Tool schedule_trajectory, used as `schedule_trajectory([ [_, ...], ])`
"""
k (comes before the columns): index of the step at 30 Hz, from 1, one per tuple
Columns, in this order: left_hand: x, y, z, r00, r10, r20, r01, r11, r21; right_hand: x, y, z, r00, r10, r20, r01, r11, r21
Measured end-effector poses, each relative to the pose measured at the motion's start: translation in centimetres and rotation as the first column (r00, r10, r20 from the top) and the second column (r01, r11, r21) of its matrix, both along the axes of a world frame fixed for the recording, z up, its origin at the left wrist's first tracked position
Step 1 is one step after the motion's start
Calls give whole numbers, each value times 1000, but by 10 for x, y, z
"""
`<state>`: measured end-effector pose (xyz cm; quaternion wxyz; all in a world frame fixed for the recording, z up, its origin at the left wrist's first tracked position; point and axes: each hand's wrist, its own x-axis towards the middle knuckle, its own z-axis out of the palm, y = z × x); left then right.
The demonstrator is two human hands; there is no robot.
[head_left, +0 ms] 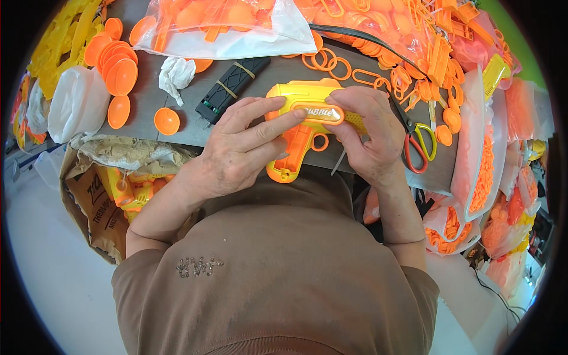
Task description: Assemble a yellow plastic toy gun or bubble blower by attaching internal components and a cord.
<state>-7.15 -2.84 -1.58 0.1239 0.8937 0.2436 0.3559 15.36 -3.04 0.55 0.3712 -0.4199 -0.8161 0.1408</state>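
Note:
A yellow and orange toy bubble gun [296, 90] is held between my two hands at the table's near edge, its orange handle [296, 145] pointing down toward me. My left hand [239, 145] grips its left side, with the thumb hidden and a fingertip against an oval orange label plate [324, 114] on the gun's side. My right hand [374, 133] pinches the right end of the gun and plate between thumb and fingers. Below the plate shows the orange ring-shaped trigger [319, 142].
Left of the gun lie a black screwdriver-like tool [234, 89] with a rubber band, a crumpled tissue [176, 77] and orange discs [120, 77]. Scissors [417, 148] lie at right, by bags of orange parts [479, 177]. A paper sack [89, 195] holds yellow toy guns.

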Motion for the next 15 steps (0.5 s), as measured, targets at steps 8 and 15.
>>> schedule_trajectory([
  [8, 2, -3, 1, 998, 31, -55, -32, 999, -5, 4, -6, -3, 997, 0, 75, -3, 999, 43],
  [15, 3, -4, -2, 997, 41, -71, -41, 999, -2, 10, -22, -15, 961, -47, 274, 9, 990, 139],
])
